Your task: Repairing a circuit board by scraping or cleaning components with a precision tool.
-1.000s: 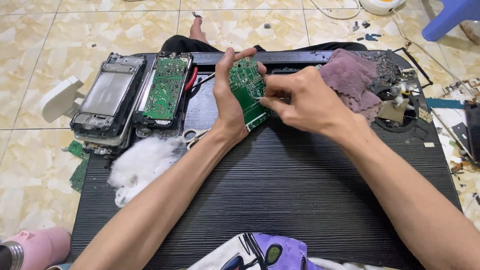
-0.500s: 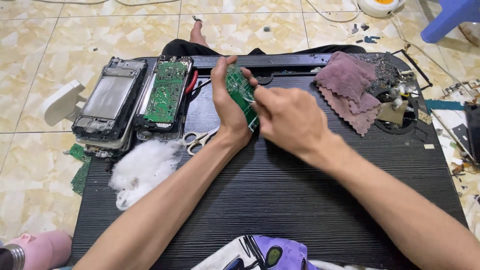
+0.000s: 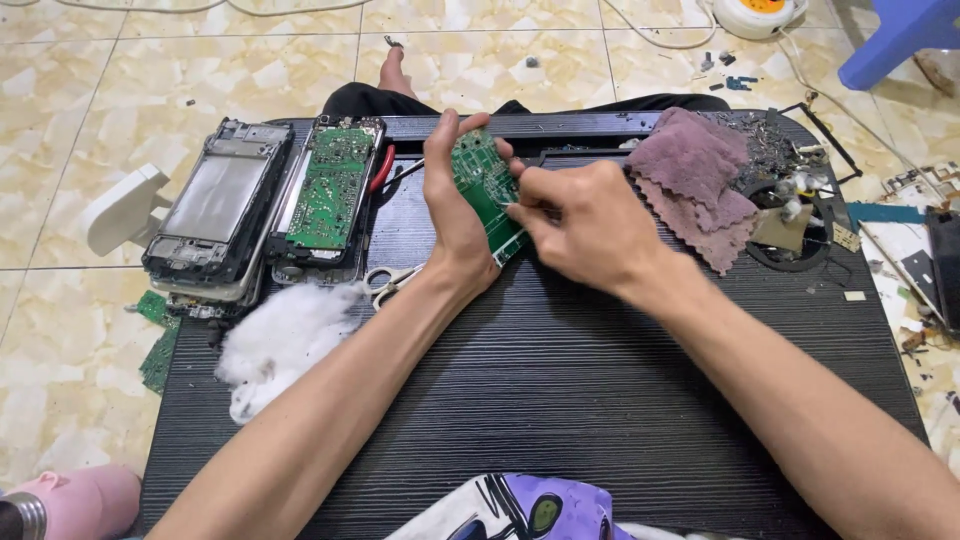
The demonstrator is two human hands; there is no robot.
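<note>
My left hand (image 3: 452, 215) holds a green circuit board (image 3: 482, 180) upright on edge above the black ribbed tabletop (image 3: 560, 390). My right hand (image 3: 580, 225) is closed against the board's right face, fingertips pinched near its lower edge; whether it holds a small tool I cannot tell. Scissors (image 3: 385, 283) lie flat just below my left wrist. Red-handled pliers (image 3: 383, 168) rest left of the board.
At the table's left stand an opened device shell (image 3: 215, 205) and a second green board in a frame (image 3: 330, 190). White cotton wad (image 3: 280, 340) lies front left. A mauve cloth (image 3: 690, 175) and scrap parts (image 3: 790, 200) sit at right. Pink bottle (image 3: 70, 500) at lower left.
Both hands with the board have shifted left, away from the mauve cloth, and the board has turned more upright on its edge.
</note>
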